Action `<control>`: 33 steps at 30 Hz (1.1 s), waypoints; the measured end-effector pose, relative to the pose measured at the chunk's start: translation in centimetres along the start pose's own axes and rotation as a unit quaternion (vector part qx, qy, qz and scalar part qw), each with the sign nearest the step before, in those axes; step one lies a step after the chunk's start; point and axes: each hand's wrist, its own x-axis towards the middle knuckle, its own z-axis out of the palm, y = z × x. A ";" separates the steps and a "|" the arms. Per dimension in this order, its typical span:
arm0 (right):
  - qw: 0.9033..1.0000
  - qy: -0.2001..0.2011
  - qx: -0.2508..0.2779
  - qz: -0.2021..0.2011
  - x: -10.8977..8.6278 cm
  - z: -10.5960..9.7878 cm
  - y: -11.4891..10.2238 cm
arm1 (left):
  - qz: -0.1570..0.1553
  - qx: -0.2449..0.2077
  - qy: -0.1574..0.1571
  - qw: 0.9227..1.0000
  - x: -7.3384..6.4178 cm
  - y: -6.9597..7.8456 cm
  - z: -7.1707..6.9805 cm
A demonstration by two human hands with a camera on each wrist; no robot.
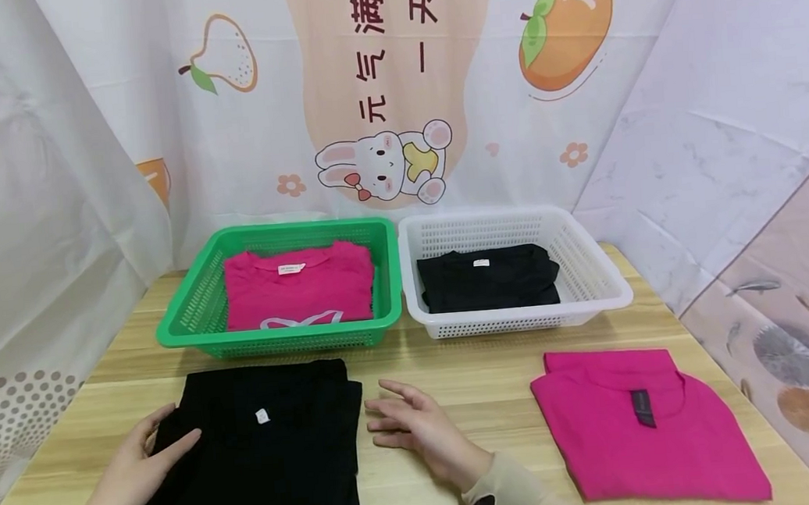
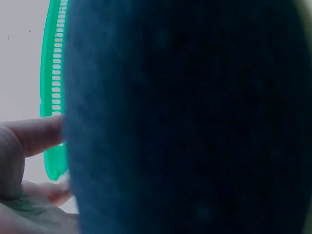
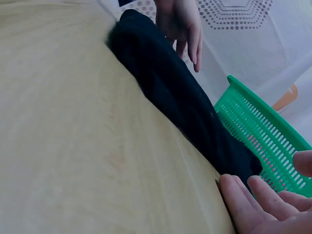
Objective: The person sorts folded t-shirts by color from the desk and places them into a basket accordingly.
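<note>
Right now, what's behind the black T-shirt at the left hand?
Behind the black T-shirt stands the green plastic basket, holding a folded pink T-shirt. Its front wall hides that pink T-shirt's near edge.

Head view faces forward, down over table (image 1: 488, 391); wrist views nearer, tilted; green basket (image 1: 280, 341) shared.

"What sort of place is this?"

"A cloth-screened tabletop corner; home or studio, I can't tell."

"What shows it?"

"Behind the green basket (image 1: 279, 334), a curtain (image 1: 228, 151) printed with rabbit (image 1: 379, 167) and fruit (image 1: 568, 34); right of the basket, more patterned cloth (image 1: 773, 289); under it, a wood-grain table (image 1: 483, 372)."
</note>
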 end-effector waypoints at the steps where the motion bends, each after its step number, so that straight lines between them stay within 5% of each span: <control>1: 1.000 -0.003 -0.002 0.000 -0.1 0.1 0.1 | -0.010 -0.005 -0.007 1.000 0.1 -0.1 -0.1; 12: 0.997 -0.048 -0.055 0.014 -0.3 0.4 0.4 | 0.002 -0.140 -0.118 0.983 1.0 -2.3 -0.5; 23: 0.992 -0.070 -0.091 0.043 -0.4 0.3 0.3 | 0.005 -0.151 -0.129 0.980 0.5 -1.0 3.0; 33: 0.986 -0.152 -0.049 0.052 -0.3 -0.5 0.0 | 0.043 -0.146 -0.153 0.977 -0.3 0.9 6.0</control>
